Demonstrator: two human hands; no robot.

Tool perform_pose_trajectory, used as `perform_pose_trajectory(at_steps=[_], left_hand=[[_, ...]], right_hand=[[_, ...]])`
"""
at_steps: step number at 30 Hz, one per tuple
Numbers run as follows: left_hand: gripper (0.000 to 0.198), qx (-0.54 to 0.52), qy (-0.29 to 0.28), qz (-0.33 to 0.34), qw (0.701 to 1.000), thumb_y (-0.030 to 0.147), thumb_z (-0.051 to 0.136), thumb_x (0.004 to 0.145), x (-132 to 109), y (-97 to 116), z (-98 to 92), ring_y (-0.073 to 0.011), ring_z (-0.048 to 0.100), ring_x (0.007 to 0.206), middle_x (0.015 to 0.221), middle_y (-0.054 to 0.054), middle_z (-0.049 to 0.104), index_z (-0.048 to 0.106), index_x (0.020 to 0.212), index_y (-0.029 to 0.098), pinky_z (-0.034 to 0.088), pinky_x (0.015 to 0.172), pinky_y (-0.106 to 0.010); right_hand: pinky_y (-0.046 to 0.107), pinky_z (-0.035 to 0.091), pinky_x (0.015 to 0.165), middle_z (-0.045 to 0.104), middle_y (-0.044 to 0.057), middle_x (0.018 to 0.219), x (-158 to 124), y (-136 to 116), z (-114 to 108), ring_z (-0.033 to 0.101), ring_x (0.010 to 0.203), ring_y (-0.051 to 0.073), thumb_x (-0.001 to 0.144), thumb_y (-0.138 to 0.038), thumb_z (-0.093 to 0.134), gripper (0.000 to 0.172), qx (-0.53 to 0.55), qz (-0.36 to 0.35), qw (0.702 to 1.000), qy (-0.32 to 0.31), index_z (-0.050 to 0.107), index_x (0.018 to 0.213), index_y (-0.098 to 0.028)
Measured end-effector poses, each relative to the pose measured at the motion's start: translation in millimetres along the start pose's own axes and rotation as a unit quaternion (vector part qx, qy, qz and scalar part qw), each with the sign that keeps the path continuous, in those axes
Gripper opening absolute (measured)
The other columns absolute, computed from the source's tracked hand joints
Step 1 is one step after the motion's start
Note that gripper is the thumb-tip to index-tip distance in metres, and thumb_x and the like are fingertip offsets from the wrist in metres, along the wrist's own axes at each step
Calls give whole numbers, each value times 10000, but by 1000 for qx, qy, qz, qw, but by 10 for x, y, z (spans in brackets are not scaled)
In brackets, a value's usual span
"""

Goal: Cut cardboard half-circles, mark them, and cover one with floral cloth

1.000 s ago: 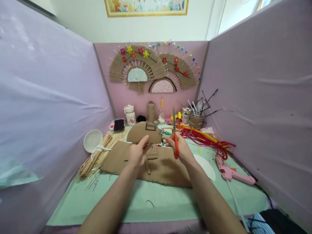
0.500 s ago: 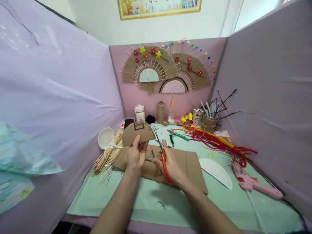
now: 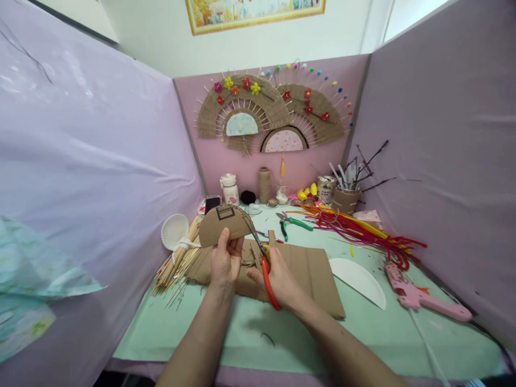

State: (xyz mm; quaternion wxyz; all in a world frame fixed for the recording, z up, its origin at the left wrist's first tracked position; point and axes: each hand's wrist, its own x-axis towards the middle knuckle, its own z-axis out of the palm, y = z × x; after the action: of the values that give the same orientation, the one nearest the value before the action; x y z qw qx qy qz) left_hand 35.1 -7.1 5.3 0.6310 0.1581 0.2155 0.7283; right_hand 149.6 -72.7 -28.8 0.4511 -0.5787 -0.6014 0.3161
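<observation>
My left hand point(image 3: 226, 255) pinches the lower edge of a half-round cardboard piece point(image 3: 215, 227) printed with a dark square, holding it up above the table. In my right hand point(image 3: 278, 277) are red-handled scissors point(image 3: 266, 277); their blades point up and away and meet the right edge of the piece. How far the blades are parted is hard to make out. Beneath both hands lies a larger flat cardboard sheet point(image 3: 310, 269), with small cardboard scraps point(image 3: 250, 255) on it.
Wooden sticks point(image 3: 177, 271) and a white paper bowl point(image 3: 174, 231) lie left. Right are a white half plate point(image 3: 358, 279), a pink glue gun point(image 3: 427, 301) and coloured pipe cleaners point(image 3: 363, 234). Green-handled pliers point(image 3: 296, 222) sit behind. Decorated fans point(image 3: 278, 115) hang on the back panel.
The scissors have moved left and slightly down, their blades now at the right edge of the half-round piece. The thumb of my right hand has swung outward. The view has shifted a little.
</observation>
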Motion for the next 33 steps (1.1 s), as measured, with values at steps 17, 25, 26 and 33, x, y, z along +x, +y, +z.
perform_pose_trajectory(at_steps=[17, 25, 26, 33], left_hand=[[211, 10, -4, 4, 1000, 66, 556, 892, -36, -58, -36, -89, 717, 767, 860, -19, 760, 671, 1036, 171, 553, 868, -223], [197, 9, -4, -2, 1000, 67, 556, 893, -52, -67, -26, -92, 716, 768, 855, -26, 761, 674, 1019, 160, 561, 833, -208], [190, 11, -4, -2, 1000, 70, 563, 889, -51, -70, -30, -92, 716, 770, 859, -27, 761, 676, 1012, 160, 560, 833, -206], [195, 18, -18, 9, 1000, 86, 597, 872, -57, -87, -44, -94, 717, 808, 900, -20, 762, 679, 1024, 177, 546, 877, -219]], right_hand=[[425, 464, 850, 552, 100, 1000, -19, 32, 18, 545, 935, 258, 790, -544, 615, 463, -13, -13, 1000, 15, 513, 1027, -161], [446, 452, 892, 534, 128, 1094, -45, 5, 16, 531, 1017, 277, 800, -535, 612, 527, 8, -15, 1000, 13, 491, 1131, -143], [442, 454, 886, 537, 126, 1092, -43, 18, 25, 532, 1013, 276, 805, -529, 610, 512, 8, -19, 1000, 18, 493, 1126, -147], [383, 465, 742, 568, 90, 935, -22, 68, 41, 553, 835, 236, 867, -498, 538, 326, -45, -14, 999, 24, 506, 932, -180]])
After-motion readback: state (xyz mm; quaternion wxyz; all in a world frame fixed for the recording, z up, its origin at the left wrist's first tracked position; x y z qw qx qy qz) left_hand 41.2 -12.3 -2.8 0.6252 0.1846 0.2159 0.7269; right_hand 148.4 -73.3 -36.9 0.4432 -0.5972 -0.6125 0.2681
